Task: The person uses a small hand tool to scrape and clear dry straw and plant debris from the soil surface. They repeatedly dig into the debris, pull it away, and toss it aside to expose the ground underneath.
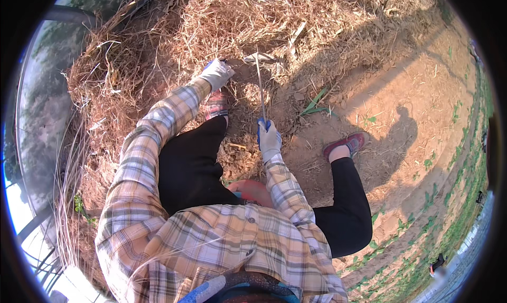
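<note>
My right hand (270, 140), in a white and blue work glove, is closed round the near end of a long thin-shafted tool (261, 86). The tool points away from me over bare soil. A flat greyish piece (260, 57) lies across its far end; whether it is the tool's head or a dry leaf I cannot tell. My left hand (217, 74), gloved alike, is low at the edge of the dry straw (232, 26), just beyond my left shoe (216, 103). Its fingers are curled, and what they hold, if anything, is hidden.
A green leafy tuft (316, 103) grows right of the tool. My right shoe (346, 144) is planted on bare earth (417, 100). A round pinkish-red thing (251, 190) sits between my legs. Low green plants (412, 232) run along the right, and curved pipes (71, 13) stand at the left.
</note>
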A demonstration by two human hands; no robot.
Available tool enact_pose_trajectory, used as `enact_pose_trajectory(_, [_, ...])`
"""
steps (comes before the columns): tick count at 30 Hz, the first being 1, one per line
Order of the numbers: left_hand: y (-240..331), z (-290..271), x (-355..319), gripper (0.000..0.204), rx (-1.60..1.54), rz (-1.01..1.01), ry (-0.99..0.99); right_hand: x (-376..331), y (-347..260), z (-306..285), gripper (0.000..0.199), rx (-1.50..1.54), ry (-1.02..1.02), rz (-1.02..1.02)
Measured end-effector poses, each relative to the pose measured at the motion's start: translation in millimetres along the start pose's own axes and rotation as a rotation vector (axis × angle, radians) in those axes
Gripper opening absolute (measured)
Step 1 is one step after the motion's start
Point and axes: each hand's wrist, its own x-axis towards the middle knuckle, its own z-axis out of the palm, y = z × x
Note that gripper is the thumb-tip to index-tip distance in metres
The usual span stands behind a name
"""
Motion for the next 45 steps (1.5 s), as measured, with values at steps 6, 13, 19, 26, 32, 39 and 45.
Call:
enact_pose_trajectory(6, [-20,32,-5,0.018,0.093,0.039,-0.005,-36,33,24,0.045,-0.337,-0.145,-0.01])
enact_pose_trajectory(13, [-28,18,-42,0.05,0.1,0.071,0.113,-50,78,15,0.044,-0.255,-0.178,0.048])
enact_pose_trajectory(19, [-28,22,-45,0.041,0.302,-0.027,0.111,-41,68,12,0.038,-0.071,-0.049,-0.01])
enact_pose_trajectory(26, [-29,11,-26,0.03,0.263,-0.036,0.133,6,24,14,0.034,0.154,0.038,-0.03])
enact_pose_trajectory(32, [-62,-2,-24,0.021,0.071,-0.191,0.331,-23,16,21,0.041,-0.23,0.013,-0.106])
enact_pose_trajectory(39, [-134,-30,-35,0.018,-0.062,-0.716,0.802,-38,60,18,0.036,0.214,-0.116,0.052])
enact_pose_trajectory(45, [-76,-24,-14,0.03,0.132,-0.158,0.709,-13,2,-8,0.024,0.523,-0.075,0.076])
